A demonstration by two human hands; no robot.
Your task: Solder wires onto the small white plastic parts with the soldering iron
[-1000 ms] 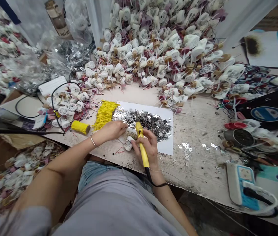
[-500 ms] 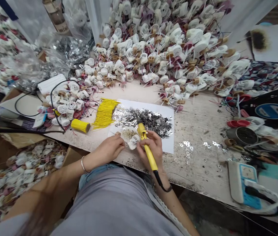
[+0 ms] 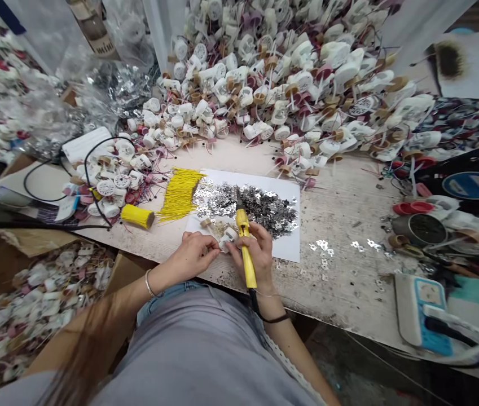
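Observation:
In my right hand [image 3: 258,254] is a yellow soldering iron [image 3: 246,256], its dark tip pointing away over a heap of small metal plates [image 3: 267,208]. The thumb and a finger of that hand also touch a small white plastic part [image 3: 228,237] with a round end. My left hand [image 3: 194,255] is closed in a pinch at the near left side of this part. What lies between its fingertips is too small to make out. A tan ring-like piece [image 3: 206,224] is just beyond the left fingers. The metal plates lie on a white sheet [image 3: 288,249].
Left of the sheet are fanned yellow wires [image 3: 179,194] and a tied yellow wire bundle [image 3: 137,216]. White plastic assemblies [image 3: 281,113] with wires pile up at the back. Loose metal plates [image 3: 324,246] and a power strip [image 3: 421,313] are on the right.
My right hand has turned the soldering iron more upright and shifted slightly left. My left fingers have closed in toward the white part, which is now more covered. The tan piece has come into view.

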